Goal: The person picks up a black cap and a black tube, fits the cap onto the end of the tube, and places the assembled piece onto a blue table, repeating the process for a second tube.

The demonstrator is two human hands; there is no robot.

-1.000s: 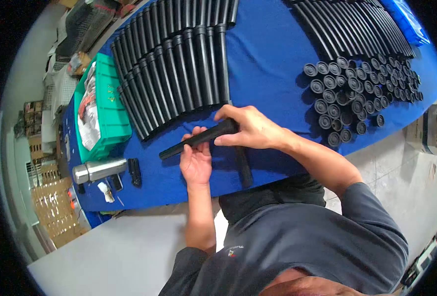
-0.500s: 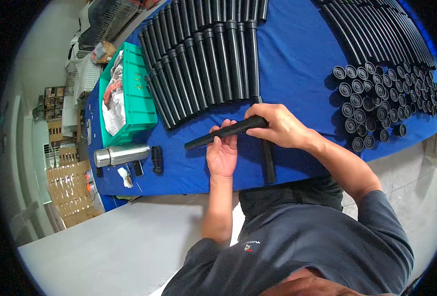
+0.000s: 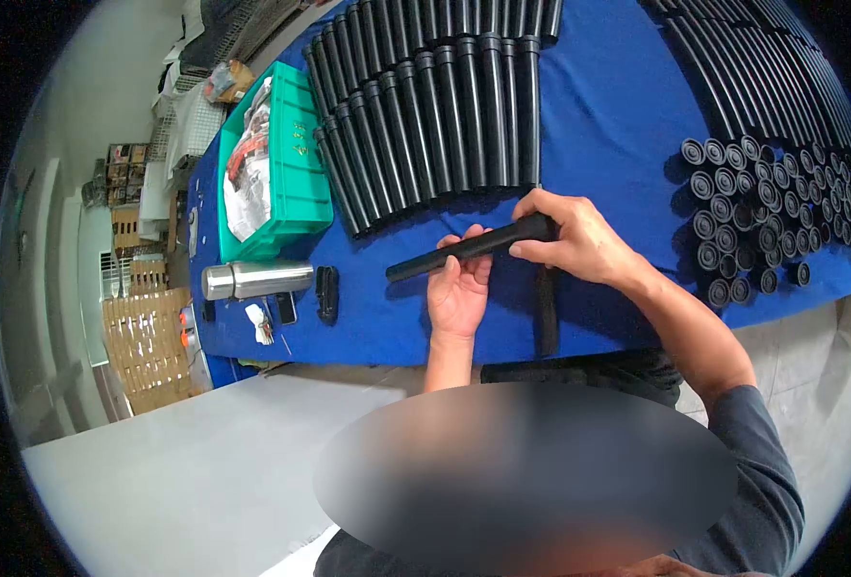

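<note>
Held across in front of me is a black tapered tube (image 3: 435, 262), its thin end pointing left and its wider end at the right. My right hand (image 3: 579, 236) is closed round the wide end, thumb on the near side. Under the tube's middle, my left hand (image 3: 461, 293) faces palm up with thumb and fingers closed lightly about it. Another dark tube (image 3: 547, 317) lies on the table below my right hand, partly hidden by it.
Rows of black capped tubes (image 3: 454, 125) lie on the blue cloth (image 3: 608, 125). Rightward are many round black caps (image 3: 724, 210) and long thin black rods (image 3: 733, 77). A green crate (image 3: 300, 173), steel flask (image 3: 262, 281) and black pouch-like item (image 3: 326, 293) stand left.
The camera view has shifted, so the table and its contents appear farther right. Both hands keep the same hold on the tapered tube, with little change in its angle.
</note>
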